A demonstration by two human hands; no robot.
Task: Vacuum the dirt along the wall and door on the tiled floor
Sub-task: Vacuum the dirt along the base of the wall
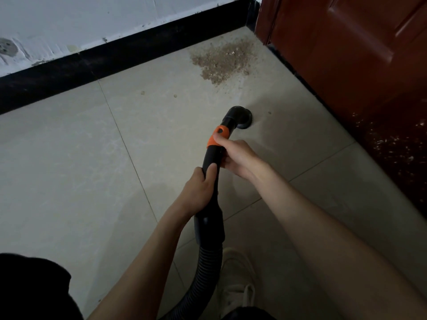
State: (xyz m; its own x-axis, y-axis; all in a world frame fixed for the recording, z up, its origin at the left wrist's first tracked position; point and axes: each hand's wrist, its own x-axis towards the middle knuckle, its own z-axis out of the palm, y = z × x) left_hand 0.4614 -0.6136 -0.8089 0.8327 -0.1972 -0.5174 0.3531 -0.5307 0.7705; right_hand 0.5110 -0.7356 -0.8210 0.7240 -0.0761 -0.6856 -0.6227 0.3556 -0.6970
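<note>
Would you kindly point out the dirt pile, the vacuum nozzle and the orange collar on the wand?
dirt pile (223, 61): head view, middle of the brown heap near the door.
vacuum nozzle (240, 116): head view, black elbow head on the tile.
orange collar (218, 136): head view, orange band's middle.

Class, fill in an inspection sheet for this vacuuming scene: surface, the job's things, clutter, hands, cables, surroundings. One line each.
Surface: pale tiled floor with grout lines and a few small specks.
Job's things: brown dirt pile in the corner between wall and door; black vacuum nozzle sits on the tile short of it, apart from the pile.
Clutter: nothing seen.
Hands: left hand grips the black wand; right hand grips it higher, thumb on the orange collar.
Cables: no cord seen; ribbed black hose runs down towards the person.
Surroundings: white wall, black skirting, red-brown door, pale shoe.
</note>
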